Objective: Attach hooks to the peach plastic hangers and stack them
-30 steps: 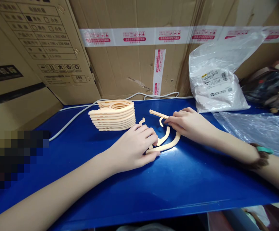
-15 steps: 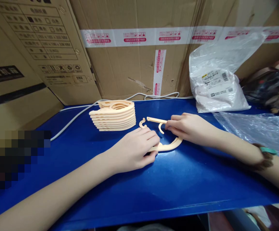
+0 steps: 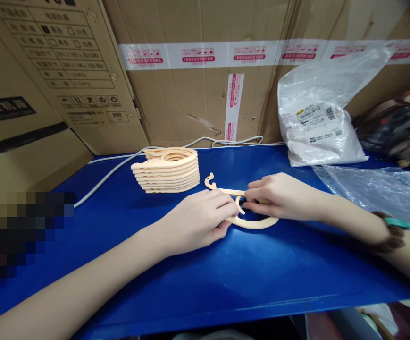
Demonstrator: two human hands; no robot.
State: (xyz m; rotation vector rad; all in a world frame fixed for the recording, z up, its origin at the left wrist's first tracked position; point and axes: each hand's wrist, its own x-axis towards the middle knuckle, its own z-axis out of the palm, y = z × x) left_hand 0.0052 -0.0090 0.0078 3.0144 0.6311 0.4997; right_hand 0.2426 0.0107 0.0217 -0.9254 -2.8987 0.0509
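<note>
A cream plastic folding hanger (image 3: 256, 224) lies low over the blue table, with its small hook (image 3: 209, 181) pointing away from me. My left hand (image 3: 205, 215) is closed around its middle, hiding the joint. My right hand (image 3: 275, 196) pinches the straight bar (image 3: 232, 192) of the same hanger, whose left end meets the fingers of my left hand. Between both hands shows a short curved piece (image 3: 239, 205). Behind my left hand stands a neat stack of similar folded hangers (image 3: 167, 171).
Cardboard boxes (image 3: 197, 99) wall off the back and left of the blue table (image 3: 197, 288). A white plastic bag (image 3: 321, 127) stands at back right, with clear plastic film (image 3: 378, 193) before it. A white cable (image 3: 107, 183) runs behind the stack.
My right hand has brought the straight bar down and towards me, to the fingers of my left hand. The curved part has shifted slightly right. My left hand has barely moved.
</note>
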